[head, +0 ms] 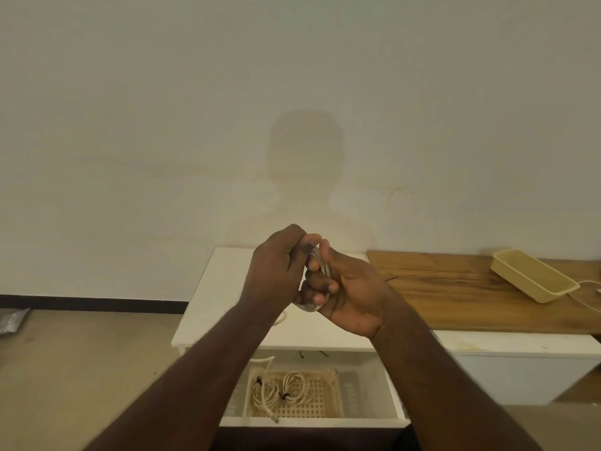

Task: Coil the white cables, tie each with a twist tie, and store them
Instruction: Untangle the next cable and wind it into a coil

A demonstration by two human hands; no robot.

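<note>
Both hands are raised over the white cabinet top (pixel 214 288) and hold one coiled white cable (pixel 322 266) between them. My right hand (pixel 351 291) wraps its fingers around the coil. My left hand (pixel 276 265) pinches the coil's upper part with thumb and fingertips. A short loose loop of the cable (pixel 282 318) hangs below my left wrist. Whether a twist tie is on this coil is hidden by the fingers. Below, in the open drawer (pixel 367 385), a beige lattice basket (pixel 325 398) holds two coiled white cables (pixel 279 390), each bound with a dark tie.
Right of the cabinet top lies a wooden board (pixel 455 288) with a beige rectangular tray (pixel 533 278) on it. Another white cable (pixel 585 299) runs by the tray's right end. Two small dark ties (pixel 313 354) lie at the drawer's back. A wall stands close behind.
</note>
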